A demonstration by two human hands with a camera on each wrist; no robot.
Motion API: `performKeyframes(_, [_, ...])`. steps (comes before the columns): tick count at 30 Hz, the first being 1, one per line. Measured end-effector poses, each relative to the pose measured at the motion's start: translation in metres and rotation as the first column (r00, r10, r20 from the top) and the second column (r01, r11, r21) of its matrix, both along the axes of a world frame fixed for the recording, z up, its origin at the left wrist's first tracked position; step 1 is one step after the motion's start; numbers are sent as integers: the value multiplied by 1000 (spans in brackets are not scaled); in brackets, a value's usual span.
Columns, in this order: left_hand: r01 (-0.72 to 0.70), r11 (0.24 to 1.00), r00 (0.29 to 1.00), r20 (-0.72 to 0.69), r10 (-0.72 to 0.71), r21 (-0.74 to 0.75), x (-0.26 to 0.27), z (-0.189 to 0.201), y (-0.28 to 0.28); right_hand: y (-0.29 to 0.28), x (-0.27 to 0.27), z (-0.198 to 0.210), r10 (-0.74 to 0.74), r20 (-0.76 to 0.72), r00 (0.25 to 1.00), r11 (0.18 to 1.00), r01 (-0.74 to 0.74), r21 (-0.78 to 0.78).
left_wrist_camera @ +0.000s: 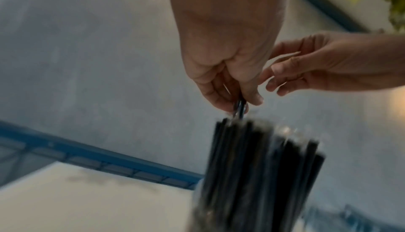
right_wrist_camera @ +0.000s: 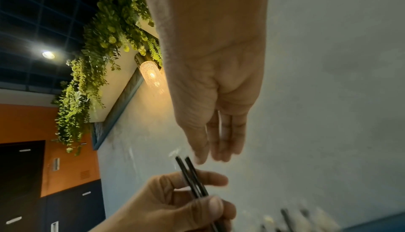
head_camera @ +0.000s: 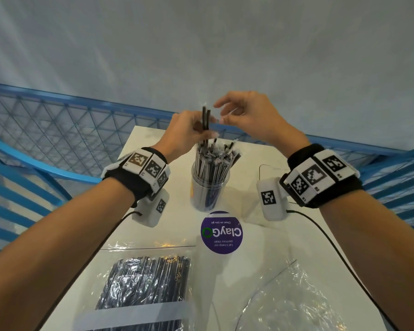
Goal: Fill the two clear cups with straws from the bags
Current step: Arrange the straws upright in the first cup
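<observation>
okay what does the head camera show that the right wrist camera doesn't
Only the head view shows the clear cup packed with straws, the bag of straws near the table's front edge, and the purple sticker. Only the right wrist view shows the hanging plants and the wall lamp. Both show the left hand pinching two black straws, with the right hand beside their tips.

Left hand (head_camera: 186, 130) pinching two black straws (head_camera: 206, 119) upright above clear cup (head_camera: 209, 189) packed with straws. Right hand (head_camera: 246, 115) just beside, fingers loosely curled, empty. Straw bag (head_camera: 144, 283) lying on white table (head_camera: 260, 247).
</observation>
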State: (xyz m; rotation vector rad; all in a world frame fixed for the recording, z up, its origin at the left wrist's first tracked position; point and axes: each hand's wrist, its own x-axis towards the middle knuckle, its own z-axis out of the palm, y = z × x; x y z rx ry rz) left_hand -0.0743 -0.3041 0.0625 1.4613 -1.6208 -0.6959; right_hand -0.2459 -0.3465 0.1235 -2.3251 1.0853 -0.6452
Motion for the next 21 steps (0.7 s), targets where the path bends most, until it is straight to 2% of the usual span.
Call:
performKeyframes(2, [-19, 999, 998, 65, 17, 29, 3, -9, 2, 6, -6, -12, -80, -49, 996, 996, 81, 25])
performKeyframes(6, [25, 997, 995, -95, -32, -71, -2, -14, 10, 19, -13, -36, -126, -183, 975, 992, 127, -9])
performKeyframes(7, [44, 992, 996, -75, -53, -121, -4, -15, 10, 23, -13, -42, -123, -207, 971, 992, 128, 10])
performKeyframes(9, [79, 978, 994, 86, -64, -193, -5, -19, 11, 31, -12, -56, -93, -267, 959, 989, 121, 90])
performKeyframes(12, [142, 982, 947, 307, -98, -124, -6, -30, 12, 42, -10, -72, -44, -337, 941, 976, 112, 185])
performKeyframes(15, [111, 987, 923, 379, -58, -119, -5, -35, 14, 45, -12, -74, -26, -339, 940, 978, 94, 185])
performKeyframes(18, [64, 981, 954, 300, -6, -183, -3, -28, 11, 44, -21, -61, -35, -283, 959, 982, 85, 167])
performKeyframes(21, [117, 981, 964, 255, -75, -155, -6, -18, 1, 43, -25, -48, -125, -161, 979, 971, 154, 183])
